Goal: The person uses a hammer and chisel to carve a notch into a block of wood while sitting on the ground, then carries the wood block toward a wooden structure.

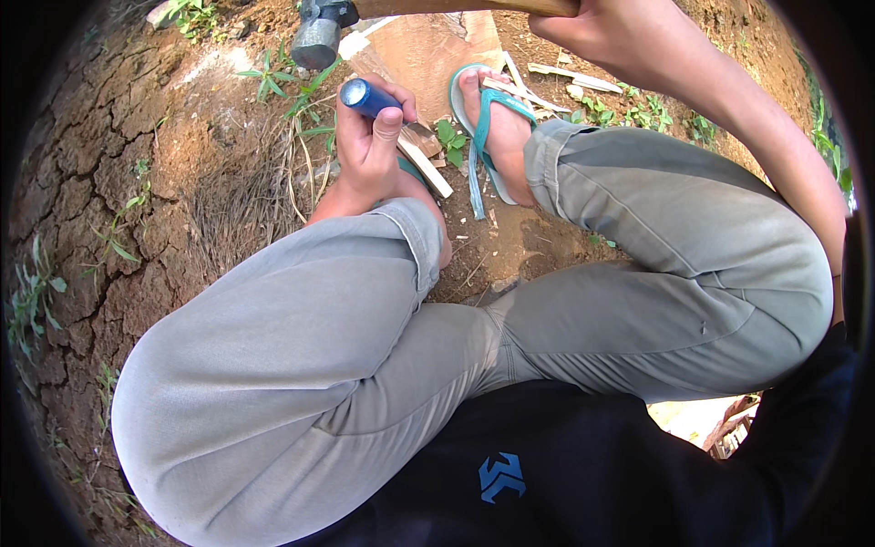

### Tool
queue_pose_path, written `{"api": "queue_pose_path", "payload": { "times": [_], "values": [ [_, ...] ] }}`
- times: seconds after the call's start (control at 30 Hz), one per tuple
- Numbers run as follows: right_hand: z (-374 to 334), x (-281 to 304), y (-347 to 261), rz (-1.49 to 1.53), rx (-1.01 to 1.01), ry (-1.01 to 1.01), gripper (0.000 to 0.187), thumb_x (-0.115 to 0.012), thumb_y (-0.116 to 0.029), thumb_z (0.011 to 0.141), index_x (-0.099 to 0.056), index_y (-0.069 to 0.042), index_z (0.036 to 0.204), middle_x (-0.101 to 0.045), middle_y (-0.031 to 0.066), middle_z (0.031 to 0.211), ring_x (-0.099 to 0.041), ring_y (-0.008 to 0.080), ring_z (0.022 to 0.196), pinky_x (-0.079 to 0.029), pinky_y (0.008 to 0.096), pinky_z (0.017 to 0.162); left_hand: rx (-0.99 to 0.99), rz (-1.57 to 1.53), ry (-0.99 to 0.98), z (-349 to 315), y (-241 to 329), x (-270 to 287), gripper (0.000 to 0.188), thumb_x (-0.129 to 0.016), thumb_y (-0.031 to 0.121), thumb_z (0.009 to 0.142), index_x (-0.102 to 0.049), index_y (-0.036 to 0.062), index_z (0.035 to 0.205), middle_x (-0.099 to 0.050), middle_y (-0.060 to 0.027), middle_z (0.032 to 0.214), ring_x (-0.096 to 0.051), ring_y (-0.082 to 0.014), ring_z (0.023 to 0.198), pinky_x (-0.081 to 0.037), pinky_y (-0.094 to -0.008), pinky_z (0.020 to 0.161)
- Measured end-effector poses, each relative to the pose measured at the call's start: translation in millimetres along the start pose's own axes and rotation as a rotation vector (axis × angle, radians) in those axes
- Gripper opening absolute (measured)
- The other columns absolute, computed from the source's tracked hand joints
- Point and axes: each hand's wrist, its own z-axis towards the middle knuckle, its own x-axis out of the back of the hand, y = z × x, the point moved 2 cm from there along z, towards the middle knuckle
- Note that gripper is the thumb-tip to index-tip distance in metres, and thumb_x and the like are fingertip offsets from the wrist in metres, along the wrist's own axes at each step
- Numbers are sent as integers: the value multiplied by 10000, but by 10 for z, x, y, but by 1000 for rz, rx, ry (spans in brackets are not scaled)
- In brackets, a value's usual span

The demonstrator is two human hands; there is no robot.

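Hands closed: left hand (pixel 366 150) around blue handle (pixel 372 98), right hand (pixel 594 35) around hammer (pixel 437 5) beyond.

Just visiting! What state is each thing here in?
Left hand: closed around the blue-handled tool
Blue-handled tool: gripped, butt facing the camera
Right hand: closed on the hammer's handle
Hammer: held, partly out of frame
Wood slivers: loose, scattered
Right sandal: worn
Trouser cuffs: rolled up
Soil: cracked at left

The tool handle (pixel 367 99) is blue, the hammer head (pixel 316 42) dark grey. The trousers (pixel 264 365) are plain grey, the sandals (pixel 484 114) teal.
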Motion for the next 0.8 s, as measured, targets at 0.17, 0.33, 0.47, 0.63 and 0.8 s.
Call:
{"api": "queue_pose_path", "payload": {
  "times": [0.17,0.33,0.47,0.63,0.8],
  "values": [
    [-23,-160,139,-243,191,120,468,-679,-52,861,-677,-85,1328,-744,194,1016,-744,291,839,-588,374,775,42,-9,9,3,8,-30,397,-629,353,1040,-445,22,1160,-600,-93,918,-552,-139,826,-464,-293,789],
    [69,-189,264,-342,164,51,457,-713,-65,835,-699,-102,1291,-737,187,1012,-740,340,857,-587,389,748,18,63,-39,82,54,-69,421,-601,409,1047,-436,65,1224,-603,-99,911,-499,-90,741,-407,-221,659],
    [23,-205,278,-283,297,122,464,-717,-67,829,-701,-120,1291,-741,186,1011,-742,346,859,-589,400,734,2,52,-37,68,2,-78,399,-594,383,1054,-439,43,1196,-598,-100,911,-543,-147,842,-443,-313,795],
    [23,-239,323,-282,262,134,495,-693,-46,816,-693,-122,1305,-736,196,988,-742,343,830,-587,403,731,23,98,-85,98,5,-47,381,-580,388,1061,-450,46,1166,-595,-86,916,-527,-132,824,-435,-297,772],
    [60,-249,341,-268,66,-12,559,-659,-6,798,-659,-108,1347,-725,213,965,-737,350,811,-573,411,731,53,85,-46,151,34,-72,348,-568,383,1068,-455,65,1151,-596,-57,912,-487,-87,769,-392,-237,700]
  ]
}}
